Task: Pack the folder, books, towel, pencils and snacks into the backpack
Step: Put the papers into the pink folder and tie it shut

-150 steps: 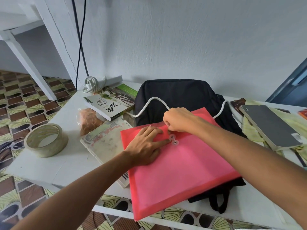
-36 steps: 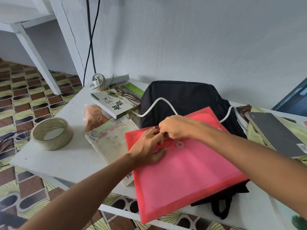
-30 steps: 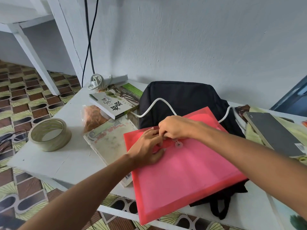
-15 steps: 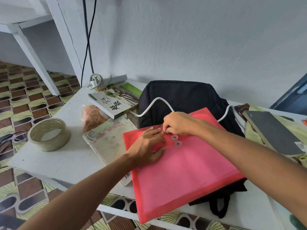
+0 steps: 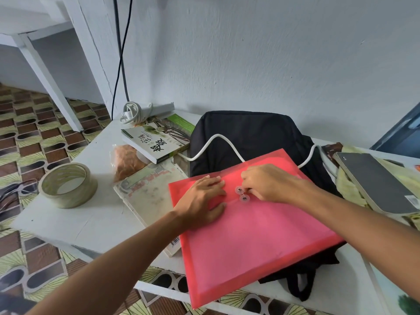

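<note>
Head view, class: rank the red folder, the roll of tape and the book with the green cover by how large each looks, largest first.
1. Red folder, by far the largest, though nearest the camera.
2. Book with the green cover.
3. Roll of tape, close to the book; ranking unsure.

Single head view — looks forward-down, close over table (image 5: 68, 221), wall behind.

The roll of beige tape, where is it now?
In the head view, the roll of beige tape stands on the white table's left end, left of the worn book.
</note>
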The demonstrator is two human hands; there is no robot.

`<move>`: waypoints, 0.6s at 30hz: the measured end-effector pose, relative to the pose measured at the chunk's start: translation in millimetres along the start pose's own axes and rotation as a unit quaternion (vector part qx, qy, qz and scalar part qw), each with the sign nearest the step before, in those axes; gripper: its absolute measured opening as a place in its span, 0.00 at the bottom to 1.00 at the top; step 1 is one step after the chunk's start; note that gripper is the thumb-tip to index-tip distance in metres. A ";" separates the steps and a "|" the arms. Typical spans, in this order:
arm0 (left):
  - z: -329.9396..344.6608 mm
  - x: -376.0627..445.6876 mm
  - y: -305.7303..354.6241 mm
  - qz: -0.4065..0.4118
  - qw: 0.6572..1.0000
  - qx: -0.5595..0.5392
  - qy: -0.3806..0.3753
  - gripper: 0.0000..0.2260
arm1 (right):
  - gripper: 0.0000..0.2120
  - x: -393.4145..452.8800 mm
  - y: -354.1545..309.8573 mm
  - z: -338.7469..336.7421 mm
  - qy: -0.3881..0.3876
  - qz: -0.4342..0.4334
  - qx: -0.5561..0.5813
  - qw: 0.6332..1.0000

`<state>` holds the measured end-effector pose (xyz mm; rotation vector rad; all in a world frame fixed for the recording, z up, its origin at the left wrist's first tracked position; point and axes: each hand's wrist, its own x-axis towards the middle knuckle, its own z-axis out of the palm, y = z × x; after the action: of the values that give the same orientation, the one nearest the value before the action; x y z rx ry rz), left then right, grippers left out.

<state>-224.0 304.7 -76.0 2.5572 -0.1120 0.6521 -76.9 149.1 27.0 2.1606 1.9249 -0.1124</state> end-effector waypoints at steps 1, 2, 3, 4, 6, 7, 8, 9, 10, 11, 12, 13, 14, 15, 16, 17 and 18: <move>-0.1 0.0 0.0 0.000 1.000 0.000 0.000 0.15 | 0.06 0.2 -0.7 2.1 0.022 -0.025 -0.014 0.999; -0.3 0.3 0.3 0.000 1.000 0.000 0.001 0.14 | 0.06 -0.1 -2.5 0.5 0.037 -0.047 -0.035 0.998; -0.3 0.6 0.5 0.001 1.000 0.000 0.003 0.14 | 0.06 0.1 -3.7 -0.9 0.040 -0.062 -0.054 0.996; 0.0 0.7 1.0 0.001 1.000 -0.001 0.004 0.14 | 0.06 0.8 -6.2 -3.9 0.025 -0.066 -0.067 0.995; 0.8 0.7 1.0 0.000 1.000 -0.004 0.008 0.15 | 0.06 4.7 -11.9 -10.0 -0.003 -0.064 -0.088 0.994; 0.8 0.9 0.7 -0.002 1.000 -0.006 0.008 0.15 | 0.06 7.8 -14.7 -13.3 -0.018 -0.071 -0.094 0.993; 0.5 1.3 0.4 -0.002 1.000 -0.008 0.007 0.15 | 0.05 11.3 -17.6 -15.5 -0.016 -0.087 -0.094 0.992; 0.1 1.7 -0.1 0.001 1.000 -0.011 0.005 0.14 | 0.05 15.5 -19.8 -15.5 -0.012 -0.102 -0.096 0.990; -0.4 2.4 -0.1 0.008 1.000 -0.014 0.001 0.13 | 0.05 19.4 -22.0 -15.6 -0.024 -0.110 -0.104 0.988; -0.6 2.9 -0.5 0.015 1.000 -0.019 -0.004 0.12 | 0.06 23.4 -22.5 -14.8 -0.052 -0.111 -0.120 0.985; -0.7 3.4 -0.9 0.021 0.999 -0.023 -0.007 0.12 | 0.08 26.5 -23.8 -16.8 -0.084 -0.109 -0.137 0.981; -0.6 3.8 -1.3 0.022 0.999 -0.026 -0.006 0.12 | 0.09 28.7 -23.4 -19.2 -0.111 -0.105 -0.143 0.978; -0.1 3.6 -2.0 0.019 0.999 -0.028 -0.001 0.12 | 0.08 31.4 -22.0 -22.4 -0.129 -0.100 -0.134 0.977; 0.7 3.1 -2.9 0.016 1.000 -0.026 0.007 0.13 | 0.08 33.4 -20.2 -26.1 -0.138 -0.093 -0.114 0.979; 1.3 2.6 -3.4 0.015 1.000 -0.023 0.013 0.13 | 0.07 36.1 -17.8 -29.2 -0.145 -0.082 -0.093 0.982; 1.8 2.2 -3.6 0.016 1.000 -0.020 0.018 0.13 | 0.06 39.0 -15.6 -31.1 -0.145 -0.072 -0.072 0.984; 1.9 2.1 -3.9 0.020 0.999 -0.019 0.019 0.13 | 0.05 41.8 -14.5 -32.2 -0.146 -0.061 -0.052 0.986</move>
<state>-220.6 307.3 -78.2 2.5111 -0.1601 0.7062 -89.3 198.5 47.0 1.8424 1.8474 -0.3233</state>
